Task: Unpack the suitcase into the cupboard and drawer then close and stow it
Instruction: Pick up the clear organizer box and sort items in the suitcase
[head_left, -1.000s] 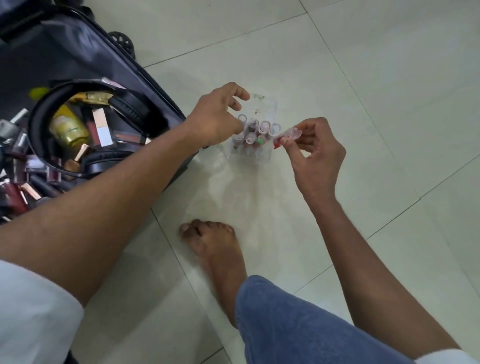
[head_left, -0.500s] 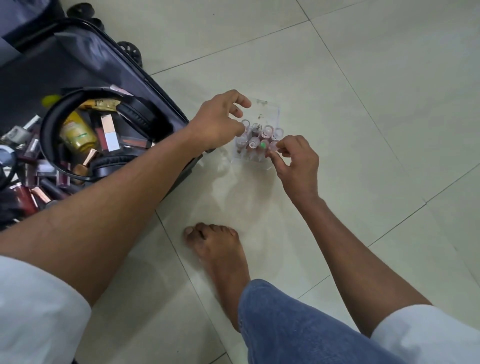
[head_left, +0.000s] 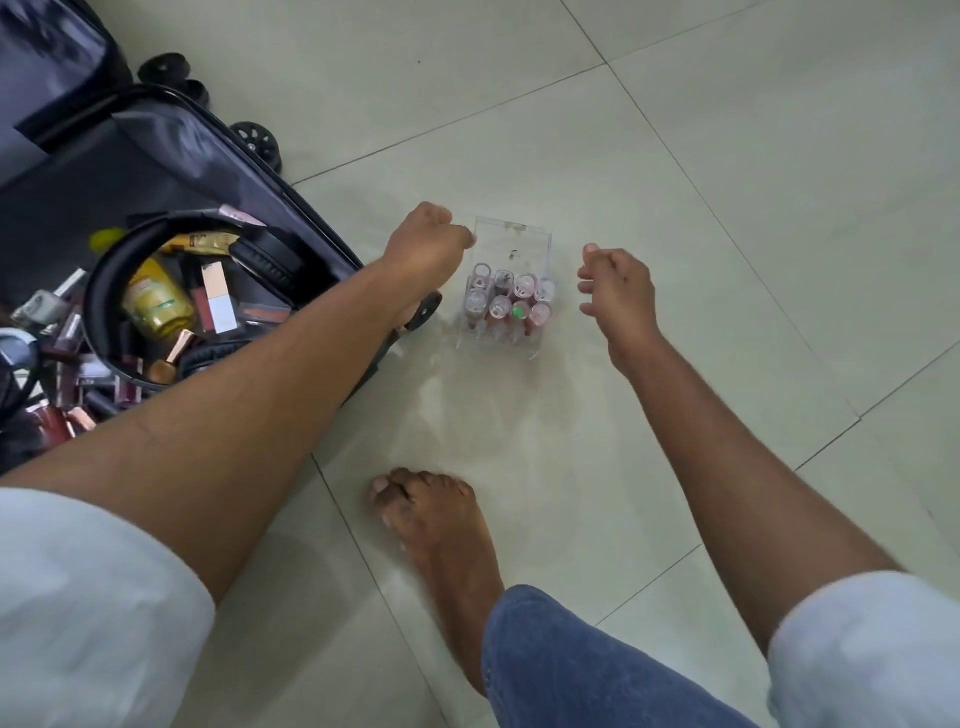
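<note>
1. Pale glossy floor tiles (head_left: 675, 156) fill the scene; a bare foot (head_left: 436, 525) rests flat on them.
2. An open dark suitcase (head_left: 171, 150) lies at the left, packed with cosmetics and black headphones (head_left: 156, 244).
3. A clear acrylic organiser (head_left: 506, 291) stands on the tiles just beside the suitcase, with capped tubes upright in it.
4. The left hand (head_left: 426, 249), arm stretched across the suitcase edge, is curled closed at the organiser's left rim; whether it grips the rim is unclear.
5. The right hand (head_left: 618, 291) hovers right of the organiser, fingers loosely bent, holding nothing.
</note>
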